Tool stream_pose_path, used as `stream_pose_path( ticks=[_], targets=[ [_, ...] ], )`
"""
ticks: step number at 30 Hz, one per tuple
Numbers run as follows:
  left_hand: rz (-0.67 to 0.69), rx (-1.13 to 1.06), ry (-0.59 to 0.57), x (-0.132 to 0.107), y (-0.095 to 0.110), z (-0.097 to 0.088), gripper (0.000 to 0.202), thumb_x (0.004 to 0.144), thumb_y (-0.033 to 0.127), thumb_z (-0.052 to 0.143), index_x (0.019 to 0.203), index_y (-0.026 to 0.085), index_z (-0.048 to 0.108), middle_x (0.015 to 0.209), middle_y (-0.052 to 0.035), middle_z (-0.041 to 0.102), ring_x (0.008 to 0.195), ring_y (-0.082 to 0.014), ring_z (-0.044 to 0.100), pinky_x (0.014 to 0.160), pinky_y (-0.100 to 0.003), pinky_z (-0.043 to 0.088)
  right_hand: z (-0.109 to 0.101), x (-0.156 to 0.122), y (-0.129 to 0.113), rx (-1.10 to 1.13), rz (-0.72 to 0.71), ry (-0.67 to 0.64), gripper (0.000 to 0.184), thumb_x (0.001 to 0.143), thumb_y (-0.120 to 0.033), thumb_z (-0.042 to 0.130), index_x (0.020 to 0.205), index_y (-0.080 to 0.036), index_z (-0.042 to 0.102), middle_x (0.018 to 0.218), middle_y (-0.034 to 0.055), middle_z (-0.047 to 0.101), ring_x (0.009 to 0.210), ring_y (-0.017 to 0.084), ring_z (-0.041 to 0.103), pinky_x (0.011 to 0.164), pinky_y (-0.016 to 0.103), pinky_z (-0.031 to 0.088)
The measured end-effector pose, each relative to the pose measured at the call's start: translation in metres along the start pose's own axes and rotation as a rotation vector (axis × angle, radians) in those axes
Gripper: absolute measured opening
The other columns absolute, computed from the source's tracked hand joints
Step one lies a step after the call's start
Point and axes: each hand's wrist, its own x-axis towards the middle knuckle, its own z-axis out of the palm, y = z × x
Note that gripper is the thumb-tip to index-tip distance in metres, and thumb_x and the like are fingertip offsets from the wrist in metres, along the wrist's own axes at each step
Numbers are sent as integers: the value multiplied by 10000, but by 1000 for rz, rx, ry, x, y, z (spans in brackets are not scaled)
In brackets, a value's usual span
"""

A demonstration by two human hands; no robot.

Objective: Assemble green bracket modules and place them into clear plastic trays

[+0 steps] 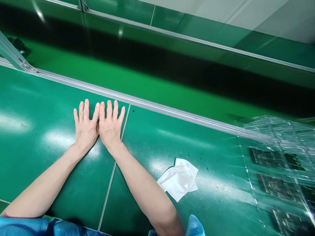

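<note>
Contact: green tabletop (214, 146), palms down, left hand (86, 128) beside right hand (110, 127); grips nothing, fingers spread. Could drag white cloth (179, 179), just right of right forearm (144, 189), by arm swing. Could knock clear trays (293, 135), farther right, through wide sweep.

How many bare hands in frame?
2: left hand and right hand, side by side, palms down on the green table, near the metal rail. Neither is hidden.

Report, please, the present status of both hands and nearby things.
Left hand and right hand: palms down, side by side on green tabletop. White wipe: crumpled, beside right forearm. Metal rail: beyond hands. Circuit boards: far right.
</note>
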Motion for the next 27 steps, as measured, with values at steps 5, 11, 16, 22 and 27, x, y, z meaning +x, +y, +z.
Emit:
stream_pose_path(
  ticks=[5,11,16,22,27],
  targets=[
    [0,14,-7,0,-1,1,494,949,197,348,1440,150,364,1556,-229,192,1466,-360,97,1139,-642,139,1,0,0,11,2,-6,419,979,-158,372,1388,-100,443,1417,205,467,1351,380,377,1060,641,327],
    [2,18,-8,0,-1,1,498,946,194,358,1441,139,365,1547,-249,196,1461,-373,112,1135,-644,147,-1,0,0,34,2,-44,438,967,-147,401,1401,-98,429,1429,221,446,1366,377,359,1073,647,307],
    [5,17,2,0,-1,1,491,946,187,358,1433,128,377,1542,-257,205,1462,-373,105,1135,-643,148,0,1,0,16,3,-27,433,972,-140,377,1400,-102,428,1430,208,449,1361,382,361,1069,650,316],
    [0,17,-6,1,0,1,491,946,183,359,1435,136,374,1548,-246,199,1464,-369,98,1136,-645,145,0,2,0,39,8,-36,433,973,-132,361,1399,-94,429,1419,213,458,1365,400,346,1051,671,320],
    [-12,37,-48,2,1,3,512,940,170,367,1452,149,342,1561,-228,176,1469,-357,67,1142,-640,134,3,3,3,76,18,-70,446,966,-110,367,1408,-102,425,1445,224,425,1388,379,319,1072,680,275]
  ],
)
